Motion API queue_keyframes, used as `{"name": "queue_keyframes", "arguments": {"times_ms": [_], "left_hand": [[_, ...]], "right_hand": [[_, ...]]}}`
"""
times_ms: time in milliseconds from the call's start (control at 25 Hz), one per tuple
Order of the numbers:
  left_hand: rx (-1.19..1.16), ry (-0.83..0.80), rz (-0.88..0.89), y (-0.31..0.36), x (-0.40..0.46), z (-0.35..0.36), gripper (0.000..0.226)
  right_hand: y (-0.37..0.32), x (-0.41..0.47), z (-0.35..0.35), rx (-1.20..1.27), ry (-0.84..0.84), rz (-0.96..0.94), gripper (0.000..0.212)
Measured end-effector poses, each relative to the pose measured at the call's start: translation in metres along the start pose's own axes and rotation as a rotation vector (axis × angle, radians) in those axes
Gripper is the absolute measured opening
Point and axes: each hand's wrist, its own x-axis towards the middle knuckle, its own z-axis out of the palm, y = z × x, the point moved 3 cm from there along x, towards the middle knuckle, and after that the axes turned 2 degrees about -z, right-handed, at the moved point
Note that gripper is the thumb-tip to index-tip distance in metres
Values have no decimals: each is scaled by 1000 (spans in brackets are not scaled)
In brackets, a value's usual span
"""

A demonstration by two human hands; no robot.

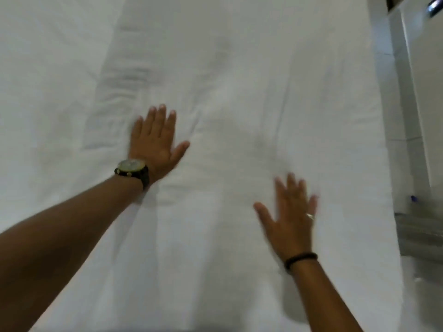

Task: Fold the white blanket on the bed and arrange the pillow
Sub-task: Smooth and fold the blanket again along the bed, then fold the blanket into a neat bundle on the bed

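Presently the wide white cloth blanket (215, 80) lies spread flat over the bed, lightly creased. Judged soft, light, limp; best taken at an edge or corner. Left hand (153, 140) and right hand (291, 219) rest flat, fingers straight, gripping nothing.

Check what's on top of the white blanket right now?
Both hands lie flat on the white blanket, fingers straight: left hand farther up, right hand nearer its right edge. No pillow on it in view. What is beneath the blanket is covered.
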Motion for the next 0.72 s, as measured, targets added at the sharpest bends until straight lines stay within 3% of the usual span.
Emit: {"name": "queue_keyframes", "arguments": {"times_ms": [120, 240, 360, 440, 560, 720], "left_hand": [[-32, -85, 6, -40, -151, 4, 83], [-79, -116, -255, -98, -281, 2, 100], [-228, -106, -582, -121, -322, 1, 120], [-326, -83, -646, -117, -332, 0, 124], [-538, 8, -728, -102, -359, 9, 127], [-679, 172, -749, -91, -388, 23, 93]], "right_hand": [[65, -102, -25, 29, 79, 420, 94], [92, -179, -35, 571, 13, 894, 132], [107, -208, -34, 859, 47, 1071, 140], [110, -219, -26, 911, 86, 1239, 130], [90, -238, 16, 1178, 146, 1596, 152], [25, -267, 87, 1739, 119, 1629, 145]]}}
